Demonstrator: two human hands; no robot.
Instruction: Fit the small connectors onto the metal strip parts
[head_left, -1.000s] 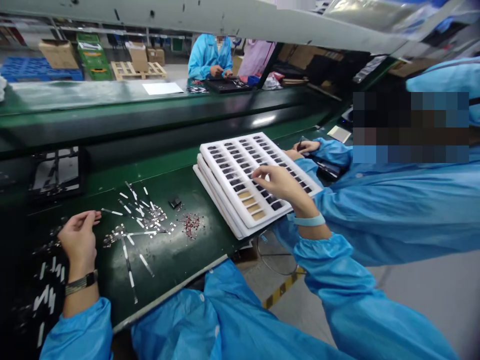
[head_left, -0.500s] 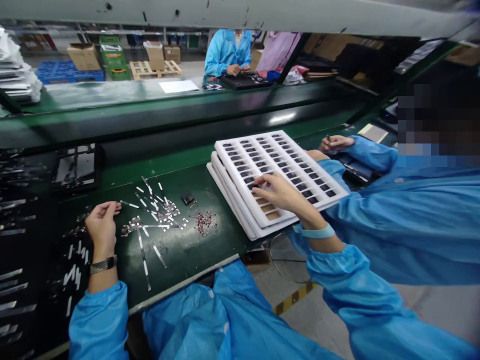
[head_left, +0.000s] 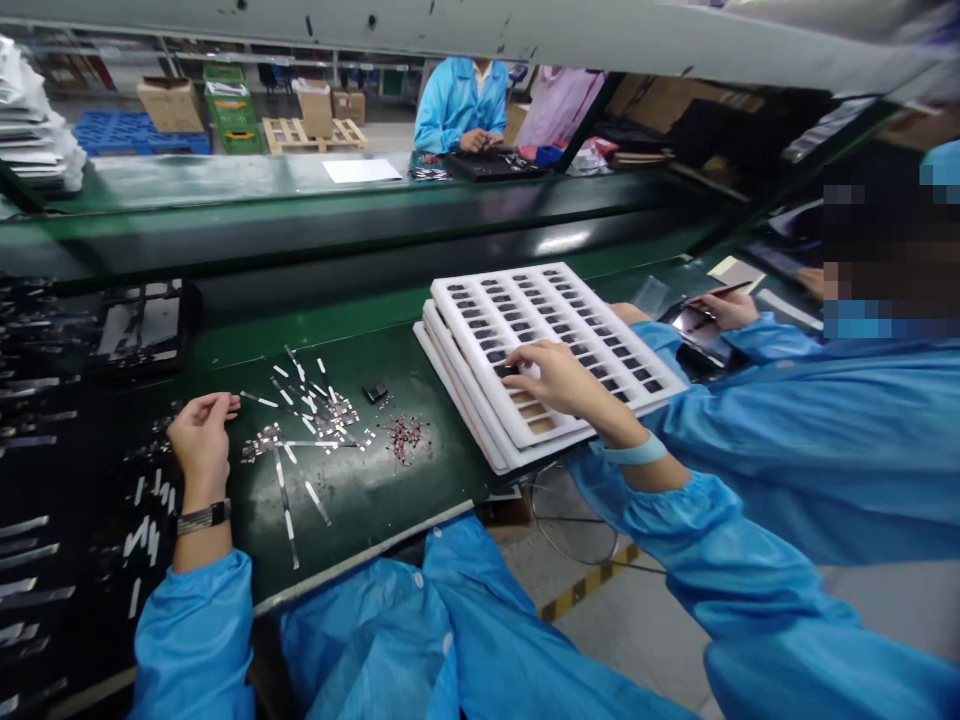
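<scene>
White foam tray [head_left: 471, 355], right of centre in the frame, tops a stack on the green desk [head_left: 397, 490]; its compartments presumably keep the dark parts [head_left: 651, 385] separated. Right hand [head_left: 551, 375] is above the tray's left-hand column: thumb and index finger stand slightly apart, but whether the grip is clamped on a part cannot be told. Left hand [head_left: 201, 430], left of centre, has fingertips together at a thin strip's [head_left: 259, 399] end; grasp unconfirmed. Loose strips [head_left: 309, 426] lie between both hands, apparently for easy reach.
</scene>
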